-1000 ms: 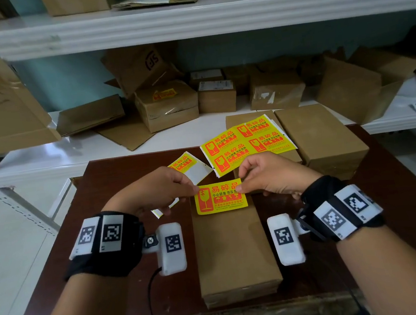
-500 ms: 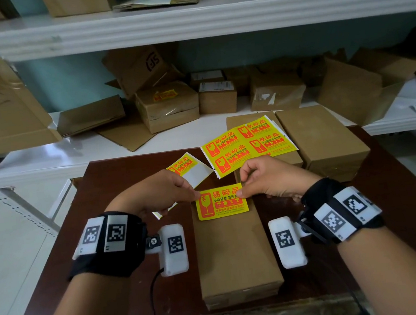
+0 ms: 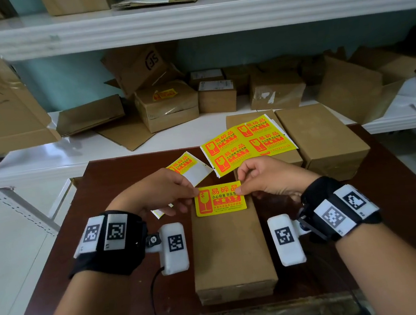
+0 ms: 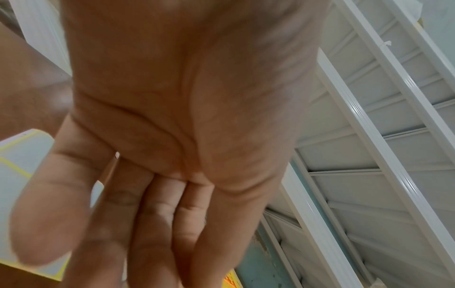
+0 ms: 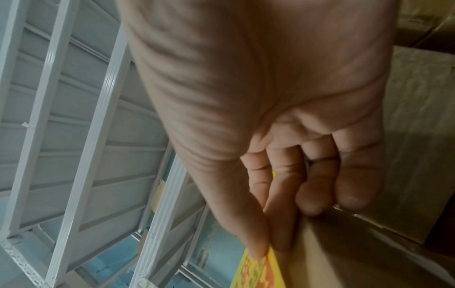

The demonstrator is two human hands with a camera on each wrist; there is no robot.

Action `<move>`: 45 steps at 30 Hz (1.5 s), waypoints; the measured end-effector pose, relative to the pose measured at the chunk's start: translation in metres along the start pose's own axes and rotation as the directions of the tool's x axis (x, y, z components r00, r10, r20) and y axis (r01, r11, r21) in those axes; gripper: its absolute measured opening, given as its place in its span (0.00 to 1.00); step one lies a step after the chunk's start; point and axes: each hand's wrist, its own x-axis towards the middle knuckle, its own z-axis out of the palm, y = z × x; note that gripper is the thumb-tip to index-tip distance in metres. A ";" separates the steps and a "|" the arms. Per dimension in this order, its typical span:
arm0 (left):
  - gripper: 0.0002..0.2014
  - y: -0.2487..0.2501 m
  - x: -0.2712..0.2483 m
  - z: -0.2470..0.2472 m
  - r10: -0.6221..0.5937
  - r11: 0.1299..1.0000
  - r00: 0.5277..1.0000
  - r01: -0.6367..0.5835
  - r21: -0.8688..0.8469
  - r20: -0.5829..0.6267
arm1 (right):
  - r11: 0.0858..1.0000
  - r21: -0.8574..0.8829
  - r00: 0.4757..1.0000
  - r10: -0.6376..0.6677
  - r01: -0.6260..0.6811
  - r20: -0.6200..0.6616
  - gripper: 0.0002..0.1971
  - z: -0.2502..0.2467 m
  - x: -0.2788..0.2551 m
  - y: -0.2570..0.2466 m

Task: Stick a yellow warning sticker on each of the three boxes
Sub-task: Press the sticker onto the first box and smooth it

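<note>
1. Pinching hands: the left hand (image 3: 157, 192) nips the upper left corner of a rectangular yellow warning sticker with red print (image 3: 220, 199) between thumb and forefinger; the right hand (image 3: 268, 175) nips the upper right corner the same way, its other fingers curled in, as the right wrist view confirms (image 5: 290, 175).
2. Sticker position: it lies over the far end of a long flat brown cardboard box (image 3: 231, 250), which stands lengthwise in the middle of a dark brown wooden table (image 3: 402, 213). Whether the sticker is pressed flat or only held against the box, I cannot tell.
3. Left hand, second item: a partly peeled white backing sheet with one yellow sticker left on it (image 3: 189, 166) shows behind and below the hand; in the left wrist view the sheet (image 4: 22, 159) sits behind the fingers.
4. Sheet of four yellow warning stickers (image 3: 247, 143): lying tilted on a second flat brown cardboard box (image 3: 290, 157) at the far side of the table.
5. Third flat brown cardboard box (image 3: 321, 139): just beside the second, to its right, top bare.
6. White metal shelving (image 3: 185, 17) behind the table, loaded with assorted cardboard cartons (image 3: 167, 105), one carrying a yellow label.
</note>
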 end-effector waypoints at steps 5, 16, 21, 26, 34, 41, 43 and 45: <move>0.10 0.004 0.000 -0.002 0.004 0.999 0.999 -0.006 -0.032 -0.053 | 0.998 0.063 0.999 0.002 0.000 -0.043 0.11 0.001 0.004 -0.001; 0.10 0.004 0.000 -0.004 -0.016 1.000 0.999 0.017 0.015 -0.047 | 0.999 -0.027 0.999 0.034 -0.034 -0.026 0.14 -0.001 -0.001 -0.004; 0.13 0.001 0.004 -0.004 -0.029 0.997 0.999 0.032 0.075 -0.045 | 0.997 -0.068 1.000 0.019 -0.020 -0.017 0.13 0.000 -0.002 -0.006; 0.12 0.000 0.006 -0.004 -0.027 0.993 0.999 0.031 0.113 -0.036 | 0.996 -0.093 1.000 0.013 -0.013 -0.011 0.13 0.001 -0.003 -0.008; 0.11 -0.002 0.007 -0.004 -0.008 0.994 1.000 0.010 0.112 -0.021 | 0.996 -0.086 1.000 0.009 -0.009 -0.005 0.14 0.003 -0.004 -0.008; 0.10 -0.002 0.008 -0.004 0.002 0.993 1.000 0.000 0.118 -0.019 | 0.997 -0.073 1.000 0.009 -0.008 0.015 0.14 0.002 -0.004 -0.008; 0.09 -0.002 0.009 -0.003 0.001 0.993 1.000 0.001 0.116 -0.024 | 0.997 -0.072 1.000 0.011 -0.009 0.020 0.15 0.002 -0.004 -0.009; 0.10 -0.001 0.009 -0.002 -0.002 0.993 1.000 0.006 0.120 -0.030 | 0.997 -0.079 1.000 0.011 -0.009 0.018 0.15 0.003 -0.005 -0.009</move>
